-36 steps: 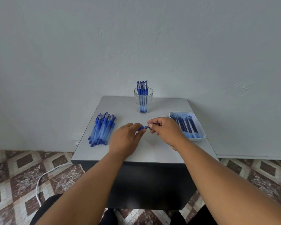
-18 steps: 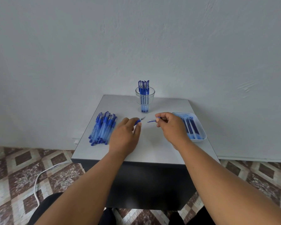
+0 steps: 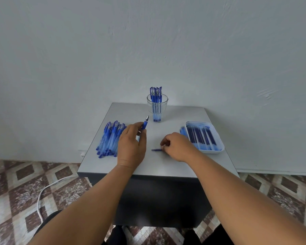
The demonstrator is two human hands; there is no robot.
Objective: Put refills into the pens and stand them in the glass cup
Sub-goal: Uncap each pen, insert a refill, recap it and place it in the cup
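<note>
L hand (image 3: 131, 144) grips pen (image 3: 145, 123) near the glass cup (image 3: 157, 107); R hand (image 3: 178, 145), further from it, pinches blue cap (image 3: 156, 149).

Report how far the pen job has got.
Done: several capped pens stand in the glass cup. In hand: the left hand holds an uncapped pen, tip up; the right hand is at a small blue piece lying on the table. Left: a large pile of pens beside the left hand and a tray of refills.
</note>
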